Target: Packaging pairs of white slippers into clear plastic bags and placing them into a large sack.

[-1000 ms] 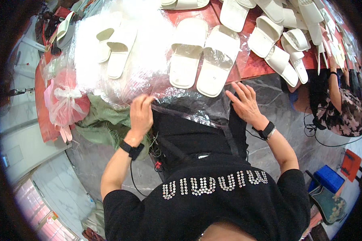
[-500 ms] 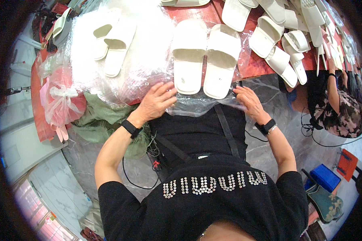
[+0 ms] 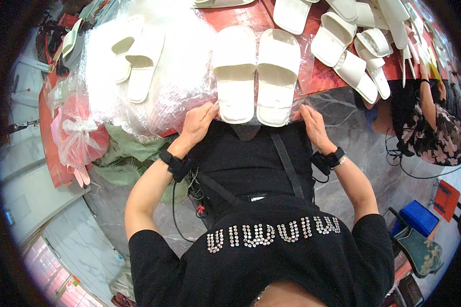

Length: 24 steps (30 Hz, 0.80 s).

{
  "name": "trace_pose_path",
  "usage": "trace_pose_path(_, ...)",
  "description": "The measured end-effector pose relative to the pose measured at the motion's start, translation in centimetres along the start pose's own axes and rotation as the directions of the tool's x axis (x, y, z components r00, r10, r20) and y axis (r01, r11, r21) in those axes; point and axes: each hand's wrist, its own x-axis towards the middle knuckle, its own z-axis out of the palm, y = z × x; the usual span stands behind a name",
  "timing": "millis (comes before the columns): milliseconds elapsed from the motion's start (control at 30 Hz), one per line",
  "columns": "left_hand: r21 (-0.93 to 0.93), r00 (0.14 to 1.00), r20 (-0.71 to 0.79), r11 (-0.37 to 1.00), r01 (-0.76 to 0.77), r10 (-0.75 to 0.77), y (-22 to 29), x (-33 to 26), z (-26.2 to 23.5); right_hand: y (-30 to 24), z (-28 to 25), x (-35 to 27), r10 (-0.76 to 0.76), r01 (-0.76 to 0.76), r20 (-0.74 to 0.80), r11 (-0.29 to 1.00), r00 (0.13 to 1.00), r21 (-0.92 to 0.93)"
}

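A pair of white slide slippers lies side by side at the front of the red table, toes pointing away from me; these are the left slipper and the right slipper. Clear plastic bag film shows around them; I cannot tell whether they are inside it or on top. My left hand is closed in a pinch on the film beside the left slipper's heel. On the other side, my right hand pinches the film near the right slipper's heel.
Left of the pair, another pair of white slippers rests on a stack of clear plastic bags. Several white slippers are heaped at the right on the red table. A co-worker's arm reaches in there. A pink bag hangs at left.
Both hands have gone from loosely spread fingers to pinching the film. The film that hung past the heels toward me no longer shows there.
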Motion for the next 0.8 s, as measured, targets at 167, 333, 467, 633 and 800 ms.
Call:
trace_pose_path(167,0.134,0.967,-0.024,0.958,0.253,-0.252,0.3,3.0,1.3,1.0,1.4,2.6,0.350,-0.261,-0.186,0.887,0.918,0.382)
trace_pose_path(333,0.348,0.957,-0.277,0.937,0.017,0.086,-0.5,2.2,3.7,0.9,2.0,2.6,0.075,-0.129,-0.428,0.987,0.901,-0.099)
trace_pose_path(467,0.578,0.907,-0.170,0.785,-0.224,0.385,-0.3,1.8,3.7,1.2,1.8,2.6,-0.278,0.136,-0.296,0.897,0.914,-0.421)
trace_pose_path(633,0.690,0.933,-0.100,0.699,-0.186,0.346,0.0,1.3,3.9,0.3,1.6,2.5,-0.243,0.103,-0.241,0.873,0.940,-0.477)
trace_pose_path(800,0.622,0.973,-0.210,0.781,0.058,0.095,3.1,1.0,5.5,0.7,1.0,1.8,-0.230,0.096,-0.121,0.750,0.966,-0.655)
